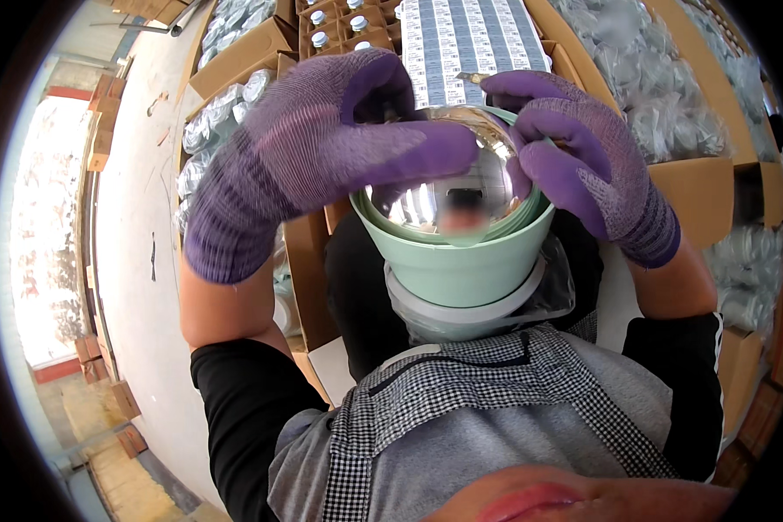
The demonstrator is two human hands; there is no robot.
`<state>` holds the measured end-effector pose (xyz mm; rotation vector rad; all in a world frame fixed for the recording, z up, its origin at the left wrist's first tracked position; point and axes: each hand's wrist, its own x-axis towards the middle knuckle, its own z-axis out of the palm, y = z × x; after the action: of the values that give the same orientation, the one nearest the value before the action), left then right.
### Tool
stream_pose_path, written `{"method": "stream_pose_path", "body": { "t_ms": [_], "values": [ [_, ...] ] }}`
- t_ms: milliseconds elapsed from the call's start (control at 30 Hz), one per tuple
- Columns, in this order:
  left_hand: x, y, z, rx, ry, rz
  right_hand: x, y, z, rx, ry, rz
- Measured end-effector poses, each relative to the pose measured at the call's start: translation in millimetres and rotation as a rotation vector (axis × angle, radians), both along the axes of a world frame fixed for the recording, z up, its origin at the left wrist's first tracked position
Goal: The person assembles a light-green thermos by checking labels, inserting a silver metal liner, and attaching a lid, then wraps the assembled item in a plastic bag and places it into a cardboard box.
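Between the knees [357, 283], the shiny bowl [409, 204] sits in the mint-green tub [452, 271], left hand [322, 130] over ten o'clock, right hand [587, 152] apart at two, grips unclear; light, even pressure should keep it level.

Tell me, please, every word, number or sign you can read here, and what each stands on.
Nothing can be quoted.
Blue and white printed sheet: rows of tiny print, too small to read.
Pale green bowl: no printing visible on the side shown.
Shiny metal surface: reflections, no writing visible.
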<state>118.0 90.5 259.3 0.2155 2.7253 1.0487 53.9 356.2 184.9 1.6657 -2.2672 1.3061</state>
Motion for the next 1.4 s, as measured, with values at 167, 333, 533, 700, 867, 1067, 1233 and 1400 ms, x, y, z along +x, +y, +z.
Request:
{"method": "stream_pose_path", "body": {
  "t_ms": [167,333,533,700,867,1067,1233,1400],
  "values": [
    [-3.6,17.6,30.5,-0.289,-0.092,-0.049,-6.8,2.1,-20.1,-0.114,-0.241,0.083],
    [-17.4,-9.9,16.7,-0.121,-0.052,-0.455,-0.4,-5.0,-22.2,-0.028,-0.152,0.048],
    [-7.5,28.1,22.1,-0.493,-0.142,-0.240,-4.1,-9.7,-27.2,-0.050,-0.072,0.045],
    [-8.7,13.2,15.2,-0.337,0.042,-0.427,-68.4,-5.3,-47.7,0.044,-0.617,-0.198],
    [-38.1,-27.6,-17.1,0.073,0.165,-0.739,-139.5,-5.2,-163.0,0.847,0.100,-0.331],
    [-21.2,-14.6,9.0,-0.031,-0.033,-0.539,-151.5,-16.2,-184.6,0.895,0.135,-0.257],
    [-28.1,-21.7,-4.4,0.099,0.070,-0.575,-152.9,-17.5,-166.6,0.774,0.170,-0.323],
    [-19.3,-26.4,-29.0,0.431,0.240,-0.041,-116.7,-51.4,-74.6,-0.190,-0.400,-0.167]
  ]
}}
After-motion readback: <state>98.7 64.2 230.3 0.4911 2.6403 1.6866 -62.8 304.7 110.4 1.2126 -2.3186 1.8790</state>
